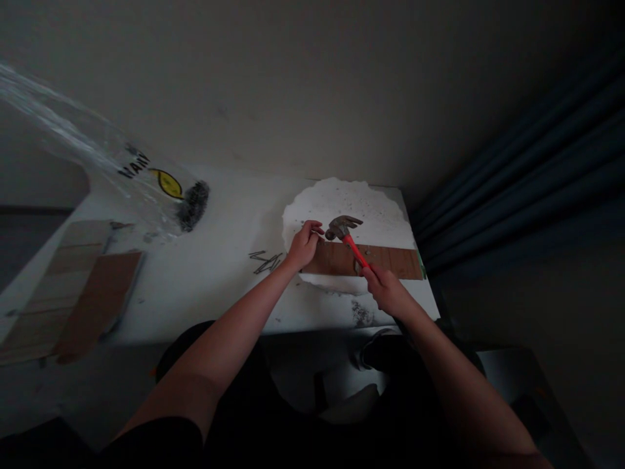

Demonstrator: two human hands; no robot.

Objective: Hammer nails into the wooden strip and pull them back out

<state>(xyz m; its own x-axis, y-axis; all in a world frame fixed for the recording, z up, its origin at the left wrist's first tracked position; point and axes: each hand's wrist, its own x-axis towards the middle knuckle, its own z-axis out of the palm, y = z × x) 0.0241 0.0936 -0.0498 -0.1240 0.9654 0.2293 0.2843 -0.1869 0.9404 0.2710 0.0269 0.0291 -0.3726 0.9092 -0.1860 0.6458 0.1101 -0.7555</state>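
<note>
A: Nearest us, at the lower edge, we see a black sleeve (161, 440) with a bare left forearm (229, 345) extending from it. How do we read the hands?

B: We note the right hand (388, 291) clenched about the red handle of a claw hammer (357, 253). The left hand (303, 246) rests at the left end of a brown plank (390, 262), its fingers curled; we cannot tell whether they pinch anything.

A: And the hammer's head?

B: We find it just right of the left fingers, near the plank's far edge; we cannot tell whether it touches the wood.

A: What supports the plank?

B: We see it lying crosswise on a ragged-edged white sheet (361, 198), at the right end of a white table (219, 280).

A: What lies to the left?

B: We observe loose nails (265, 262) beside the sheet, then a clear plastic bag (107, 140) with a yellow emblem, and finally a reddish-brown board (100, 299) overlapping a paler board (53, 286).

A: At right we mark a dark blue curtain (527, 156).
</note>
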